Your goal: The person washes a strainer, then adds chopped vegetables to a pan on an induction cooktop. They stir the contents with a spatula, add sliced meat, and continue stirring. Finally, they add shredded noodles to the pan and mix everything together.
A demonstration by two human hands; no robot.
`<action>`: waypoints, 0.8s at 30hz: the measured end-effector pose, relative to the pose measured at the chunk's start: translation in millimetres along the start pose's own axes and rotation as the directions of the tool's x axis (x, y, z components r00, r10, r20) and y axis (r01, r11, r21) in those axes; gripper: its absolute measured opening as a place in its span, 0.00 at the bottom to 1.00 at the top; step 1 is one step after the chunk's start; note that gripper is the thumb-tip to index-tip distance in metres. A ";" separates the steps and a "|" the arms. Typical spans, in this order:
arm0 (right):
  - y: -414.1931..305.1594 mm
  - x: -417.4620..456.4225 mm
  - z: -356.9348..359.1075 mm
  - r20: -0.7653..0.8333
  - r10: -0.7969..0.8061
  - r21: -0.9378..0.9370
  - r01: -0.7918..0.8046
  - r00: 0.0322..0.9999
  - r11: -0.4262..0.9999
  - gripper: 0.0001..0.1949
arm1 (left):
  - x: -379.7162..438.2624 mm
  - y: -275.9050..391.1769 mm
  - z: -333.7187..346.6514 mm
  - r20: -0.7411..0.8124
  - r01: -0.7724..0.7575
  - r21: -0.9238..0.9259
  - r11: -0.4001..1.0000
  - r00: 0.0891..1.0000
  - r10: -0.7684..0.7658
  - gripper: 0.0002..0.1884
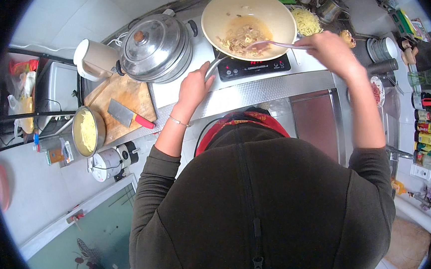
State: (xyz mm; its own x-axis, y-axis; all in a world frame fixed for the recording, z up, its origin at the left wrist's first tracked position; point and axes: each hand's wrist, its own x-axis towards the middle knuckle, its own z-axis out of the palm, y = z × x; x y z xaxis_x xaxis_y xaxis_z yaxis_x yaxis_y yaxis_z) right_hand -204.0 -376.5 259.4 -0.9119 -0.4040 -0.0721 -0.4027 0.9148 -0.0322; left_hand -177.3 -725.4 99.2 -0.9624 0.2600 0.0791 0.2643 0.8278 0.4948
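Observation:
A cream-coated wok sits on the lit induction cooker at the back of the counter. My left hand grips the wok's handle. In my right hand is the handle of a spatula or ladle, whose head rests among the food. Sliced, browned pieces of food lie in brownish liquid at the wok's bottom; I cannot tell exactly what they are. Just behind my right hand is a heap of pale shredded vegetable, its container mostly hidden.
Left of the wok stands a lidded metal steamer pot. A cleaver lies on the wooden cutting board, beside a metal bowl of yellowish shreds. A plate of red meat, bowls and bottles are at the right.

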 end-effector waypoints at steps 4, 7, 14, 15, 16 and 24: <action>-21.0 22.5 42.8 -0.081 0.038 -0.144 -0.050 0.996 0.988 0.20 | 0.7 -0.8 -0.6 -0.003 -0.011 -0.020 1.000 1.000 0.010 0.25; -22.1 31.1 42.5 -0.147 0.058 -0.174 -0.084 0.987 0.981 0.19 | 0.1 -1.1 -1.0 -0.002 -0.005 -0.015 1.000 1.000 0.005 0.25; -19.0 -2.9 -20.6 -0.002 0.042 -0.131 -0.042 0.999 0.990 0.16 | -1.7 -2.8 1.3 -0.004 0.008 -0.022 1.000 1.000 -0.008 0.25; -22.3 -2.8 -19.8 0.038 0.044 -0.124 -0.039 0.998 0.992 0.16 | -0.5 -1.7 0.8 0.001 0.006 -0.020 1.000 1.000 -0.006 0.25; -22.0 3.1 -5.4 0.003 0.009 -0.106 -0.009 1.000 0.994 0.16 | 0.4 -0.7 0.1 0.007 0.005 -0.019 1.000 1.000 -0.005 0.25; -19.0 23.9 12.5 -0.168 -0.015 -0.173 -0.014 0.986 0.985 0.18 | -1.0 -4.5 1.1 -0.013 -0.023 -0.015 1.000 1.000 0.022 0.25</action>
State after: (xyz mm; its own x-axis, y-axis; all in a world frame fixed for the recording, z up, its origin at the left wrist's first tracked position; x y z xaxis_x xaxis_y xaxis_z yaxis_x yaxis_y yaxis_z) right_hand -217.1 -403.6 245.9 -0.9060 -0.4120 0.0972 -0.3971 0.9067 0.1420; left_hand -177.4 -728.7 95.9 -0.9570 0.2718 0.1017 0.2850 0.8140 0.5062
